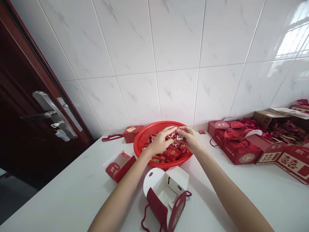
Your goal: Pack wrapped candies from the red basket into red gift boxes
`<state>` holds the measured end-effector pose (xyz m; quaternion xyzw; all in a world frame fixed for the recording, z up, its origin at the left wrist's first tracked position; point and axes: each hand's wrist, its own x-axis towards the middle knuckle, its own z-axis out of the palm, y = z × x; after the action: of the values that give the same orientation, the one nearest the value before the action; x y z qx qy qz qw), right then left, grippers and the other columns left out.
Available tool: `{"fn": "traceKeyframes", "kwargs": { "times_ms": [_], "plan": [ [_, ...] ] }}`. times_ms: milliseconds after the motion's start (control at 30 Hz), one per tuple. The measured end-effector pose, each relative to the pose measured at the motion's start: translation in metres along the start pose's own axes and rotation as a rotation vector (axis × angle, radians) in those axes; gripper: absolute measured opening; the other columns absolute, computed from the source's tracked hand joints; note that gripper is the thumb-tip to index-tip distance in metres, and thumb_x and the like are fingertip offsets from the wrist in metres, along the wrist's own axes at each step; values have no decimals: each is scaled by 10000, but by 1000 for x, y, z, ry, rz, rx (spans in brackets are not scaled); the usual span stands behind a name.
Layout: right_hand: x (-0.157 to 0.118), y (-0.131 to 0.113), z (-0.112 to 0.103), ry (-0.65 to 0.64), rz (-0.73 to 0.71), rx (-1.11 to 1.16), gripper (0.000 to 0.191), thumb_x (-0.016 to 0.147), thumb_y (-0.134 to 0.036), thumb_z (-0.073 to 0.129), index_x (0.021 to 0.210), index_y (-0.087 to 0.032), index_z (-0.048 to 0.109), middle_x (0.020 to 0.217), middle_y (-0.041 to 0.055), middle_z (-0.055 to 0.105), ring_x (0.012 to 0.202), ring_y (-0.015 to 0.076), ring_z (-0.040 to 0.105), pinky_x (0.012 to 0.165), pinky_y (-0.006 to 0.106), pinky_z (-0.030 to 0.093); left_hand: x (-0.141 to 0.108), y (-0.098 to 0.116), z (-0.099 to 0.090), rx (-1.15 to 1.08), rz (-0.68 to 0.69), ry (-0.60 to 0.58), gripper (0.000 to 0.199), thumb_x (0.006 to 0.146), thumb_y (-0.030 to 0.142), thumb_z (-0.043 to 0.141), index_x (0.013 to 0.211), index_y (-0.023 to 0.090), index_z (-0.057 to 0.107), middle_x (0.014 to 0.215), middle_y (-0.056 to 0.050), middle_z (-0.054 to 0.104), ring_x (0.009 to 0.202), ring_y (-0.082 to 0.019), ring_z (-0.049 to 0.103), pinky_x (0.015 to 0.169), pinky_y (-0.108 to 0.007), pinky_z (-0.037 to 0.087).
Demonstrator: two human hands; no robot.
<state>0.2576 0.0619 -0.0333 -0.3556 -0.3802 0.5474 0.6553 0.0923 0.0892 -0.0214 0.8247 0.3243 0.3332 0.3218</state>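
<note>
Over a red plastic basket [138, 149] of wrapped candies [172, 154], my two hands meet at the fingertips. My left hand [161, 141] reaches in from the left, fingers curved and thumb apart from them, with a visible gap between. My right hand [191, 140] bends round a red wrapped candy [180, 137] with white lettering; its thumb is largely hidden. In front of the basket stands an open red gift box [158, 206], white inside, its flaps spread and a cord handle at its side. The inside of this box shows only its white bottom and slots.
Another open red box [118, 168] lies left of my left forearm. Behind it sits a small red box [132, 133] with a ribbon [112, 137]. Several closed red gift boxes [238, 150] and a cardboard carton [263, 120] of ribbons line the right. A tiled wall [176, 93] bounds the table behind.
</note>
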Motion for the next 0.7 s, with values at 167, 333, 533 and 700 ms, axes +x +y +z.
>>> {"fn": "traceKeyframes", "kwargs": {
  "times_ms": [167, 333, 533, 700],
  "plan": [
    [-15, -15, 9, -134, -47, -98, 358, 583, -370, 893, 813, -203, 675, 683, -16, 689, 581, 145, 619, 528, 253, 519, -25, 14, -9, -240, 11, 50, 665, 787, 268, 631, 1443, 207, 540, 1566, -62, 482, 1472, -271, 405, 1207, -377, 376],
    [-35, -38, 13, -324, -181, -414, 261, 726, -386, 802, 858, -210, 660, 673, -32, 643, 579, 130, 578, 518, 234, 452, -49, 17, -21, -331, -97, 100, 708, 802, 406, 691, 1445, 199, 479, 1401, -120, 598, 1265, -284, 593, 1003, -371, 538],
    [-63, -62, 19, -571, -307, -753, 83, 796, -212, 709, 872, -202, 676, 557, -69, 485, 492, 85, 395, 452, 215, 302, -76, 33, -49, -154, -194, -271, 538, 824, 380, 724, 1323, 224, 592, 1139, -61, 708, 1063, -228, 679, 919, -334, 547],
    [-77, -68, 23, -761, -279, -883, 36, 848, -189, 647, 876, -206, 663, 602, -56, 520, 502, 86, 437, 440, 202, 327, -90, 52, -67, 99, -289, -466, 243, 819, 397, 712, 981, 222, 757, 963, -31, 756, 889, -214, 698, 750, -260, 526]
  ]
}}
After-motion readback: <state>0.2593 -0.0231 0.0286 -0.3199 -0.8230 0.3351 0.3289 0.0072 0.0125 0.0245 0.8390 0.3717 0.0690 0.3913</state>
